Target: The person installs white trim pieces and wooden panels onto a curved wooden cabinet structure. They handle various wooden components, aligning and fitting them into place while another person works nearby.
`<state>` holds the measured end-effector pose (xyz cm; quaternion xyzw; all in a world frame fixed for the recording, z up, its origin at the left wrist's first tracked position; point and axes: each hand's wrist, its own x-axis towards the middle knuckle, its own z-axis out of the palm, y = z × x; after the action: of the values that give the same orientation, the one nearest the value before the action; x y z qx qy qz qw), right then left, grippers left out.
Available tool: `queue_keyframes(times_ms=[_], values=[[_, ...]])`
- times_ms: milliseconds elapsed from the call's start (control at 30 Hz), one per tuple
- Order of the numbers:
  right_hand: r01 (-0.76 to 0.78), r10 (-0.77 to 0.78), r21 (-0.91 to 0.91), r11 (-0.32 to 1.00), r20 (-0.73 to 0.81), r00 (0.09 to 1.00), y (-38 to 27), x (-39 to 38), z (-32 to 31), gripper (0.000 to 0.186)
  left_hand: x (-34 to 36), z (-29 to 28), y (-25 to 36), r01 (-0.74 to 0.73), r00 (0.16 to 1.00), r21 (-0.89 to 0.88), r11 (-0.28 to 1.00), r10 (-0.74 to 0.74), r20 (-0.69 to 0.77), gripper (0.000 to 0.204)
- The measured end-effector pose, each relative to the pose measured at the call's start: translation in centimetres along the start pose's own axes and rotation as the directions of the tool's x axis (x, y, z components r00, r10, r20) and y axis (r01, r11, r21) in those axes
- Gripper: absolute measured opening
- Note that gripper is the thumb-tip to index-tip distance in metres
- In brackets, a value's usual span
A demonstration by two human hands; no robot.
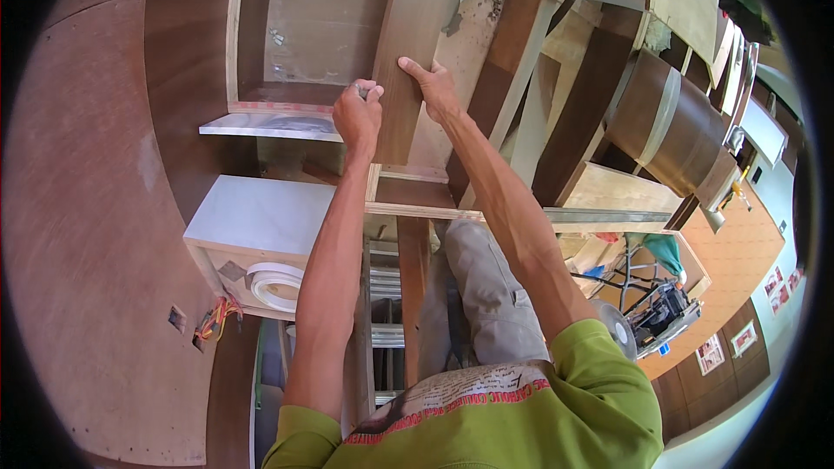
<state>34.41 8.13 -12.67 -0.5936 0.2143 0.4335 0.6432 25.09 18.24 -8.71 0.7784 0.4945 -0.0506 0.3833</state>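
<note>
A long brown wooden board [408, 78] runs up and away in front of me, beside an open cabinet frame. My right hand [433, 89] grips its right edge, the thumb lying across the face and the fingers tucked out of sight. Against the left edge of the same board, my left hand [358, 113] is closed in a pinch. A small greyish bit shows between its thumb and fingers, too little to name. Just left of that hand sits the pale light-wood edge of the cabinet frame [282, 108], with a recessed panel [328, 17] inside.
A white-topped box [261, 208] with a roll of white edging strip [276, 285] stands at left. Loose wires [217, 320] poke from the large brown panel [104, 208]. A metal ladder [387, 282] is below me. On the right are a rolled brown sheet [669, 126] and a circular-bladed machine [651, 317].
</note>
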Motion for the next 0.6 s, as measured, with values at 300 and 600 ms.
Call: queue_keyframes(times_ms=[300, 600], values=[[0.105, -0.107, -0.055, 0.993, -0.036, 0.994, -0.1, -0.5, 0.6, 0.037, 0.0, -0.1, 0.1, 0.038, 0.999, 0.004, 0.999, -0.038, 0.025, 0.014], [0.134, -0.144, -0.125, 0.983, -0.076, 0.987, -0.3, -0.7, 1.2, 0.035, -0.1, -0.2, 0.1, -0.017, 1.000, 0.045, 0.999, 0.017, 0.005, 0.012]])
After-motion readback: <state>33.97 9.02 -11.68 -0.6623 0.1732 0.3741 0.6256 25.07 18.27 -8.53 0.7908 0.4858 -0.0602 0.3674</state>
